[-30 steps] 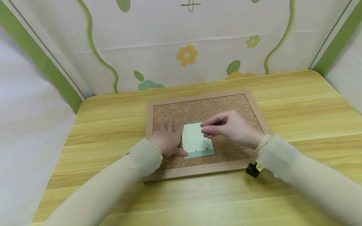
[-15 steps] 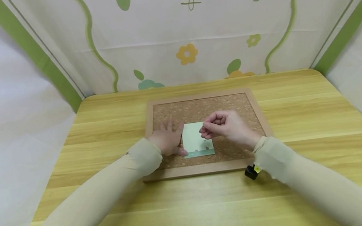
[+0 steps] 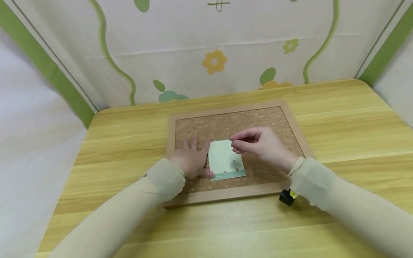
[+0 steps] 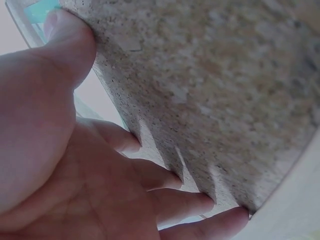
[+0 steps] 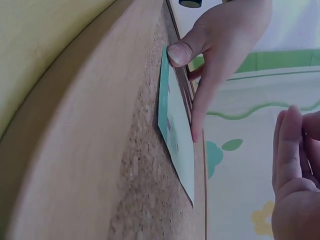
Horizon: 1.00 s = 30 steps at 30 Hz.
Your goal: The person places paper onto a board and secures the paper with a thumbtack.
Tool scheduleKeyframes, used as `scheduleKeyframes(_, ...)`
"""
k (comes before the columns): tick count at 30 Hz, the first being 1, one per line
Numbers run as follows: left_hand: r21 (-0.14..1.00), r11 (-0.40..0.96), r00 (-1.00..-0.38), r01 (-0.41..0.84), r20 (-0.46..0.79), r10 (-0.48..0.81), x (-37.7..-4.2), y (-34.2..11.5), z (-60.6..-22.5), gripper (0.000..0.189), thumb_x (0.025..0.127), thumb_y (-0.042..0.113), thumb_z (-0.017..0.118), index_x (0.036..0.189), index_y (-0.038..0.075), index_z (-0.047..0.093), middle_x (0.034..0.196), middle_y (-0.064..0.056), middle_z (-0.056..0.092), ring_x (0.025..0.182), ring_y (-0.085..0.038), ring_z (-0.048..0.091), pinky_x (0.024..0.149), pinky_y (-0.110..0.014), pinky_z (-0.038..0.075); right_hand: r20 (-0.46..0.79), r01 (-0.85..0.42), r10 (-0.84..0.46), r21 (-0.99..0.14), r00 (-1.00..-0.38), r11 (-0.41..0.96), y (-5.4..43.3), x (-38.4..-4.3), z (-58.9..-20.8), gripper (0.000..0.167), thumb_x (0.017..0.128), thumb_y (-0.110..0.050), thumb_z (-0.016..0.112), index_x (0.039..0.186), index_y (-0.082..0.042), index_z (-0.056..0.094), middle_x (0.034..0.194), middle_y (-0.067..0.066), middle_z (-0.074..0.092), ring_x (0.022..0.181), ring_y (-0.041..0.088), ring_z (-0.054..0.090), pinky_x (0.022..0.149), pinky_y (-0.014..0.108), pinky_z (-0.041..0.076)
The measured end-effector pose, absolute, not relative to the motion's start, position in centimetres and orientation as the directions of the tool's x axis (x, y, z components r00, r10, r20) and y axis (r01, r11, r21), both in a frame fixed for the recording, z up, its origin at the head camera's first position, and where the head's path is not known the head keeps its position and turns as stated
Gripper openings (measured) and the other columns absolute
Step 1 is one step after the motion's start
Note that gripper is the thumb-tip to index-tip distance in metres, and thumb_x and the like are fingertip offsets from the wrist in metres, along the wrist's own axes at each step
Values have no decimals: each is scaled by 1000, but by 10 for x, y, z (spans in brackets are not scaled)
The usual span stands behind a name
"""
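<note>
The smooth, square paper [image 3: 224,157], pale green with a teal band, lies on the grainy cork board [image 3: 260,118], inside its plain wooden frame [image 3: 223,194]. My left hand [image 3: 190,161] is spread wide, thumb on the paper's lower left corner. My right hand [image 3: 263,145] is drawn to a narrow pinch; whether it holds something small, I cannot tell. Its fingertips have shifted up to the top right corner since half a second ago. The right wrist view reveals them apart from the paper; from the head view, they overlap.
</note>
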State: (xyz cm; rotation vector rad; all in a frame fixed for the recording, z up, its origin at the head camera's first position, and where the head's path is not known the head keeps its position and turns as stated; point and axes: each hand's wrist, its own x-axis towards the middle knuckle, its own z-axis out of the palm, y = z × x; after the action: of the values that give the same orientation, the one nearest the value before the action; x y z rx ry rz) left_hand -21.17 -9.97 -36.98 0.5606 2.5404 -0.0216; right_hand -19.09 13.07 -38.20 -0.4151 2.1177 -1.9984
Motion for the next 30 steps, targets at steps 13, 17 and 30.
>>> scheduleKeyframes(13, 97, 918, -773, 385, -510, 378, -213, -99, -373, 107, 85, 62, 59, 160, 17, -2, 162, -24, -8, 144, -52, 0, 84, -46, 50, 104, -178, -403, -973, -909, 150, 131, -186, -382, 21, 86, -6, 77, 104, 2, 74, 94, 13, 75, 83, 33, 72, 75, 41, 57)
scheduleKeyframes(17, 102, 918, -772, 383, -510, 378, -213, -99, -372, 108, 85, 62, 59, 160, 17, -3, 162, -24, -9, 144, -52, -1, 83, -46, 50, 171, -283, -408, -930, -897, 233, 128, -183, -382, 18, 85, -7, 78, 103, -2, 76, 93, 7, 75, 78, 23, 73, 71, 37, 57)
scheduleKeyframes(30, 92, 919, -772, 383, -515, 373, -214, -98, -373, 108, 85, 62, 58, 160, 17, -4, 162, -23, -9, 144, -52, -1, 87, -47, 50, 296, -429, -414, -859, -861, 279, 126, -181, -381, 19, 84, -8, 79, 103, -6, 78, 97, 3, 75, 82, 16, 70, 70, 30, 57)
